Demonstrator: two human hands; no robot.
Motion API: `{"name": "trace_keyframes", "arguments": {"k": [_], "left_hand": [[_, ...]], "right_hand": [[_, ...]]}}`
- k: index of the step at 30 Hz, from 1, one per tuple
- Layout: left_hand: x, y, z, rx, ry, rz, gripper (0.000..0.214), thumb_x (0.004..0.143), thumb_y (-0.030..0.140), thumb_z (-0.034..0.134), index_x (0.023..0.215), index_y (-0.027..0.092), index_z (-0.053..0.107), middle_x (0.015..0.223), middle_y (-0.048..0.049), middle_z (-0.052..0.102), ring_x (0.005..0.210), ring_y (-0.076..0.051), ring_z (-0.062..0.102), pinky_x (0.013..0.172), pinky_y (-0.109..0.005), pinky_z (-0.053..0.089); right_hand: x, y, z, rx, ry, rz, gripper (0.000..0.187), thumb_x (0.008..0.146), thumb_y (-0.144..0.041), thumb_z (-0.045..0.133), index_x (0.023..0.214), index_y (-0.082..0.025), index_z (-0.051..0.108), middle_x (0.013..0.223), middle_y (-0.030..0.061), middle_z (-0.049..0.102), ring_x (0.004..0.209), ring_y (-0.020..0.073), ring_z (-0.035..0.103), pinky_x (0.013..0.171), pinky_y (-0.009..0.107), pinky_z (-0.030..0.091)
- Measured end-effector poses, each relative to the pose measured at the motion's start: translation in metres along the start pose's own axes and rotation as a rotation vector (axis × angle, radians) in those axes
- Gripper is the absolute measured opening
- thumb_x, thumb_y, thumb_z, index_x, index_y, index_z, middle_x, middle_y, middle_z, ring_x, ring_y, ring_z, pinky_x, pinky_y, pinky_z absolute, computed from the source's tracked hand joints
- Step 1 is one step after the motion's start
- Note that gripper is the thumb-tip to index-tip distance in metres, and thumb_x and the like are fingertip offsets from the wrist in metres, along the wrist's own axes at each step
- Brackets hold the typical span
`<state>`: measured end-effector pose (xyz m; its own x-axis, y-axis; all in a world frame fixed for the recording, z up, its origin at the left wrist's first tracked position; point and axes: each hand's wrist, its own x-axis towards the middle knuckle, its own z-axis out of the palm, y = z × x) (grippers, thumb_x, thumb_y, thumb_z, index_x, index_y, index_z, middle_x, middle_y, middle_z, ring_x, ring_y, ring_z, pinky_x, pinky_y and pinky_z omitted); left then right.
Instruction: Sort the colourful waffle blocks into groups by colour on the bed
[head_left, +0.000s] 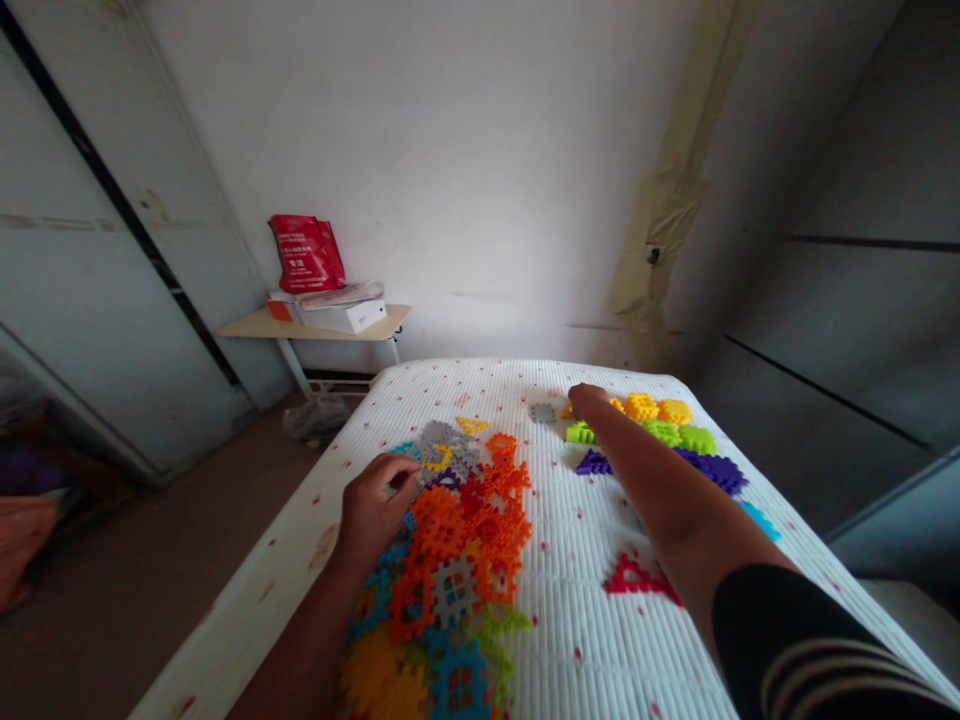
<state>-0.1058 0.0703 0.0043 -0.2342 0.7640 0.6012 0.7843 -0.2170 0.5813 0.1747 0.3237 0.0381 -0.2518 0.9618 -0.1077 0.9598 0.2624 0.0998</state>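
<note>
The person's right hand (589, 398) was stretched to the far side of the white cover (559, 650), at the left end of a row of yellow pieces (643, 407). Its fingers were bent and hidden from me, so I couldn't tell whether they gripped one. A gray piece (542, 413) lay just left of it; green pieces (697, 438), purple pieces (712, 470) and red pieces (637, 588) lay nearer. The left hand (379, 497) was half curled at the left edge of a mixed pile (439, 522); I couldn't tell if it held anything. The step in hand looked like setting or straightening a piece at the yellow row. Any next move there called, I judged, for light fingertips, with the green row so close.
</note>
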Motion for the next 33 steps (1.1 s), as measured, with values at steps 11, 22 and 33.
{"name": "trace_keyframes", "arguments": {"k": [11,22,33], "left_hand": [[-0.003,-0.017,0.013,0.070,-0.147,-0.248,0.018,0.070,0.030,0.051,0.073,0.019,0.065,0.073,-0.0021,0.067,0.068,-0.016,0.061,0.068,-0.027,0.046],[-0.008,-0.024,0.018,-0.097,-0.131,-0.343,0.018,0.066,0.029,0.056,0.074,0.020,0.068,0.075,-0.0026,0.068,0.073,-0.018,0.061,0.073,-0.030,0.046],[-0.004,-0.018,0.019,-0.341,-0.094,-0.502,0.036,0.071,0.044,0.056,0.085,0.014,0.070,0.063,-0.0024,0.065,0.056,-0.015,0.057,0.053,-0.025,0.043]], "right_hand": [[-0.010,-0.105,-0.008,0.141,0.092,-0.311,0.025,0.087,-0.024,0.057,0.111,-0.029,0.061,0.113,0.0005,0.061,0.106,0.0172,0.055,0.087,0.028,0.045],[-0.018,-0.155,0.025,0.354,0.099,-0.288,0.023,0.083,-0.025,0.062,0.105,-0.017,0.060,0.103,0.0070,0.063,0.092,0.0187,0.061,0.079,0.034,0.049],[-0.103,-0.177,0.032,0.922,0.322,-0.532,0.032,0.077,-0.021,0.060,0.109,-0.018,0.054,0.075,-0.0021,0.064,0.061,0.0088,0.058,0.057,0.018,0.043]]}}
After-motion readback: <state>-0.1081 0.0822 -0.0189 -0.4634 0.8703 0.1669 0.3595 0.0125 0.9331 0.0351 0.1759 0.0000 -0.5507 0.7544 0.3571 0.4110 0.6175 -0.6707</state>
